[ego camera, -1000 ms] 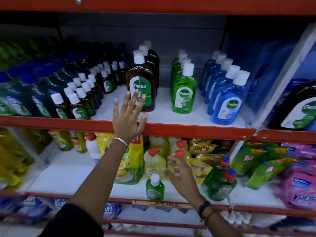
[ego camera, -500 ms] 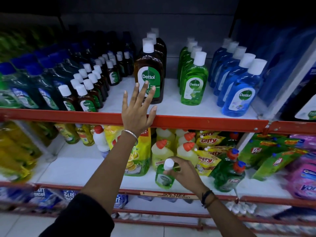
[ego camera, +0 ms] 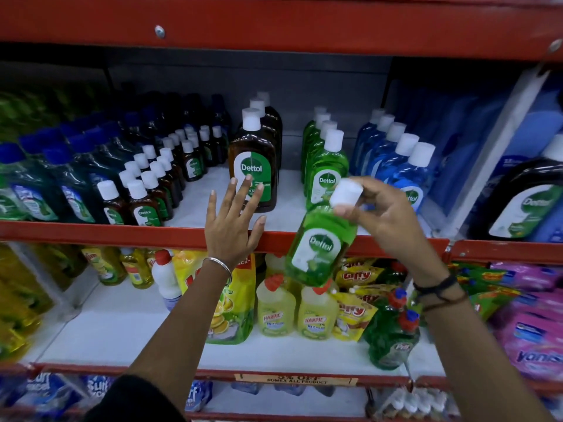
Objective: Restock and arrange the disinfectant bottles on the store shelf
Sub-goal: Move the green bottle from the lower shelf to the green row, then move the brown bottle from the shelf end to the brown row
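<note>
My right hand (ego camera: pixel 385 219) grips a small green Dettol bottle (ego camera: pixel 318 246) by its white cap and neck, tilted, in front of the red edge (ego camera: pixel 91 234) of the upper shelf. Behind it stands a row of green Dettol bottles (ego camera: pixel 329 169). My left hand (ego camera: pixel 233 226) rests with spread fingers on the shelf edge, just in front of a large brown Dettol bottle (ego camera: pixel 253 166). Blue Dettol bottles (ego camera: pixel 396 162) stand in a row to the right. Small brown Dettol bottles (ego camera: pixel 146 196) fill the left part of the shelf.
A white divider (ego camera: pixel 484 166) bounds the blue row, with a big dark Dettol bottle (ego camera: pixel 524 202) beyond it. The lower shelf holds yellow Harpic bottles (ego camera: pixel 292 312), pouches, green spray bottles (ego camera: pixel 393 333) and pink packs (ego camera: pixel 530 324). Dark green refill bottles (ego camera: pixel 61 184) stand at the left.
My right hand took the small green bottle from the lower shelf and lifted it to the upper shelf's edge. My left hand stayed on the shelf edge.
</note>
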Motion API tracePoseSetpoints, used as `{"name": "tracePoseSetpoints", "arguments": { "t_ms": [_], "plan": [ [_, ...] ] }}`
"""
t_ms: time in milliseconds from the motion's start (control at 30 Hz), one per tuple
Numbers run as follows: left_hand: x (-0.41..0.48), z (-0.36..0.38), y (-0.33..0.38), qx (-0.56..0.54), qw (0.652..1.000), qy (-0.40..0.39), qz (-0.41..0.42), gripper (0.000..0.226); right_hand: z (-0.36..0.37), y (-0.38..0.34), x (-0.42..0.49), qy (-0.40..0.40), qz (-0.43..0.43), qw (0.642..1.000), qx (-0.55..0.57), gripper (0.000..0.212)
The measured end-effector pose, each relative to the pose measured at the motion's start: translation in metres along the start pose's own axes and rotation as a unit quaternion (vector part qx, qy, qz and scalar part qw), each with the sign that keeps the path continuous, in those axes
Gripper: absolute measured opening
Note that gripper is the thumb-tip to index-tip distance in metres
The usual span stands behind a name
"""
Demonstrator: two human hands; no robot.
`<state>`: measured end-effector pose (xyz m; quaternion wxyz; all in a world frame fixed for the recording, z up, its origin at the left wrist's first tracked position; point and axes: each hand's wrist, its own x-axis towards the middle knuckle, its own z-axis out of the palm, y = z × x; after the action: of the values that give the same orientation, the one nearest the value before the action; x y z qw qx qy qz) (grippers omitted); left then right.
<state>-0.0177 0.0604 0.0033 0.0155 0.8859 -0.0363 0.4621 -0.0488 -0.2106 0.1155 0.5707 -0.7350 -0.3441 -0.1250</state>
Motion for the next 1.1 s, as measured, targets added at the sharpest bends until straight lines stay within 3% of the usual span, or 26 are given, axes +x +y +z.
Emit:
{"name": "tracePoseSetpoints", "arguments": {
  "t_ms": [100,233,467,733,1000,1100],
  "plan": [
    [0.000,-0.001,0.000,-0.004,1.000,-0.002,-0.001,0.055,-0.018,-0.010,0.028,0.035,-0.039,0.999,-0.005,0.028],
    [0.000,0.000,0.000,0.002,1.000,-0.002,-0.003,0.055,-0.030,0.003,0.058,0.075,-0.029,0.996,-0.031,0.032],
    [0.000,0.002,-0.001,0.005,1.000,0.013,-0.002,0.056,-0.024,0.044,0.077,0.061,0.009,0.991,-0.116,0.033],
    [-0.001,0.002,0.000,0.010,1.000,0.014,-0.003,0.054,-0.014,0.057,0.086,0.027,0.016,0.990,-0.140,0.043],
    [-0.001,-0.001,0.002,0.006,1.000,-0.001,-0.011,0.053,-0.012,0.055,0.078,0.063,-0.014,0.988,-0.141,0.049],
    [-0.001,-0.003,0.002,0.005,1.000,-0.016,-0.015,0.053,-0.019,0.052,0.063,0.115,-0.029,0.982,-0.147,0.056]
  ]
}}
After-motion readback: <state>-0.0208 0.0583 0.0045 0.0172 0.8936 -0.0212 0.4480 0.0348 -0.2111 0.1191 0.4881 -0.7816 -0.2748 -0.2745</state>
